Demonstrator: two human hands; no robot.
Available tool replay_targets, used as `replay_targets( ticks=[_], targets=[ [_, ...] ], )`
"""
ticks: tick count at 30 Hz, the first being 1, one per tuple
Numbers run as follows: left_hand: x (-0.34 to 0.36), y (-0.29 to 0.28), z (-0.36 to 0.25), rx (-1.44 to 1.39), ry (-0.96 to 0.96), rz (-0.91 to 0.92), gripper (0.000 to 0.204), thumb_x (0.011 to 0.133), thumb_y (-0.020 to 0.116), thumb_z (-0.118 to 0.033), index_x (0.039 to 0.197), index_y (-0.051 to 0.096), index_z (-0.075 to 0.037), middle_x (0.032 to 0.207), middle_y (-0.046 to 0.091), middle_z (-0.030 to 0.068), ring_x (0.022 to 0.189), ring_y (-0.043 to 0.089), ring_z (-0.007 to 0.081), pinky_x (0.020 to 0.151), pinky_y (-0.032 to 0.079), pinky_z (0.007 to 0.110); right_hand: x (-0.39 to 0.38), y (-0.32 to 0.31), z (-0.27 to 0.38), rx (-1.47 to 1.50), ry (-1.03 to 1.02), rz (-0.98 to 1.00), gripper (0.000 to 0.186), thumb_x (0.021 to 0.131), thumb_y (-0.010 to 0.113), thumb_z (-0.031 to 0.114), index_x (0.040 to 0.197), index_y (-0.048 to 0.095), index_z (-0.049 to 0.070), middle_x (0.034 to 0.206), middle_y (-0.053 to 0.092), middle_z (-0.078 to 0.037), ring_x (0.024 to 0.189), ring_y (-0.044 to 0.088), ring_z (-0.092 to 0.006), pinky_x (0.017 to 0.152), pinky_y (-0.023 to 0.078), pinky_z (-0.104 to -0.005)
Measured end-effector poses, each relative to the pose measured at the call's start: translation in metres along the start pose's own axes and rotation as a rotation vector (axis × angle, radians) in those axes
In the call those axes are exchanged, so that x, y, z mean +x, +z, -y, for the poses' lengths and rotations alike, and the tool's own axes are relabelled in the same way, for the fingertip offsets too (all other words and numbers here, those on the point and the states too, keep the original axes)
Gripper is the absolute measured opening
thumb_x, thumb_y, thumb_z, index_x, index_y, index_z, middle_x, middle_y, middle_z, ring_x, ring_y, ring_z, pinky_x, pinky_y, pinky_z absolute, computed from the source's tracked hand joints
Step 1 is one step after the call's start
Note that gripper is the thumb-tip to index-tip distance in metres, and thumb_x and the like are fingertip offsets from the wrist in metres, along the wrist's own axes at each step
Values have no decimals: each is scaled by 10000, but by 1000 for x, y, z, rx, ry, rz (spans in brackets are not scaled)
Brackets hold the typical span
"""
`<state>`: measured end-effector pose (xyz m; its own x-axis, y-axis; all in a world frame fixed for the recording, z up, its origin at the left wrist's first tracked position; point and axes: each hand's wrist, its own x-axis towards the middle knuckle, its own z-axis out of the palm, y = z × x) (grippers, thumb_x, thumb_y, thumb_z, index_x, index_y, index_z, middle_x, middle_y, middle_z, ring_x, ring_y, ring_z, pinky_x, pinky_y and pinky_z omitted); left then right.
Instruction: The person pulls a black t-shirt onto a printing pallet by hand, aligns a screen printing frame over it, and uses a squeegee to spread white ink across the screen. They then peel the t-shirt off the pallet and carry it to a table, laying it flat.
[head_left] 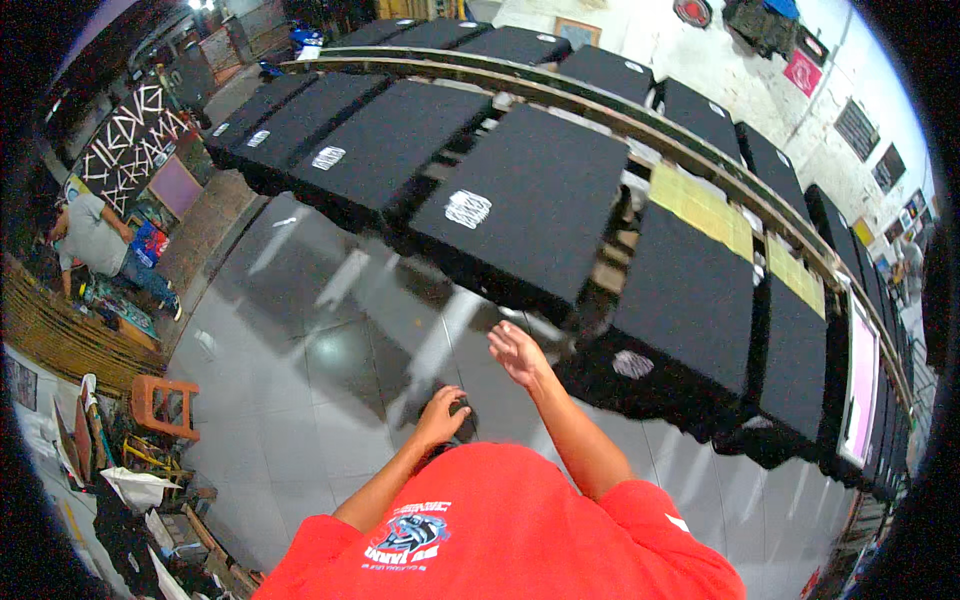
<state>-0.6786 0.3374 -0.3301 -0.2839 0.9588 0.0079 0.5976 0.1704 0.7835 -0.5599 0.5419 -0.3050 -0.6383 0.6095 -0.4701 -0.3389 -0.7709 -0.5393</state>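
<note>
Above the grey tiled floor hangs my left hand [440,415], its fingers loosely curved and apart; a dark shape, perhaps my shoe, shows behind them. My right hand [516,352] is raised a little farther ahead, fingers loosely extended, holding nothing I can see. Nearest to it is a row of black cloth pieces, likely shirts, spread on flat boards. One such black shirt [530,190] lies just beyond my right hand, with a white print [467,208] at its corner. Another black shirt [685,290] is to the right, its print on the hanging edge.
A long rail [600,110] divides two rows of boards. Yellow strips [700,210] lie along it. A framed screen [860,385] stands at the right. On the left are an orange stool [165,407], piled clutter and another person [95,240] bending over a colourful board.
</note>
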Motion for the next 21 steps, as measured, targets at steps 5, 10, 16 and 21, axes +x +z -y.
replay_targets(
  ticks=[5, 10, 16, 21],
  targets=[
    [48, -101, 8, 16, 72, 125, 373, 804, 627, -167, 1137, 535, -27, 1262, 477, 159, 1060, 551, 288, 917, 431, 374, 119, 39, 4, 382, -206, -181, 223, 861, 633, 271, 915, 544, 73, 802, 561, -45, 716, 523, -154, 799, 488, -372],
    [105, -142, 17, 224, 292, 68, 472, 769, 651, -167, 1193, 491, -36, 1272, 460, 166, 1120, 483, 323, 948, 395, 407, 104, 74, -3, 294, -362, -230, 237, 883, 602, 251, 995, 538, 52, 986, 569, -71, 973, 543, -210, 943, 392, -382],
    [230, -154, -78, 377, 569, -235, 628, 727, 657, -119, 1282, 377, -34, 1308, 385, 172, 1190, 395, 341, 998, 328, 433, 47, 164, 72, 310, -490, -168, 196, 925, 528, 244, 910, 571, 54, 888, 603, -58, 822, 573, -184, 781, 455, -319],
    [292, -141, -99, 424, 885, -274, 145, 686, 564, -84, 826, 543, -50, 772, 534, 75, 794, 533, 266, 713, 432, 381, 49, 139, 55, 120, -599, -159, 152, 907, 549, 177, 942, 577, 32, 861, 607, -41, 791, 575, -170, 742, 458, -304]
  ],
)
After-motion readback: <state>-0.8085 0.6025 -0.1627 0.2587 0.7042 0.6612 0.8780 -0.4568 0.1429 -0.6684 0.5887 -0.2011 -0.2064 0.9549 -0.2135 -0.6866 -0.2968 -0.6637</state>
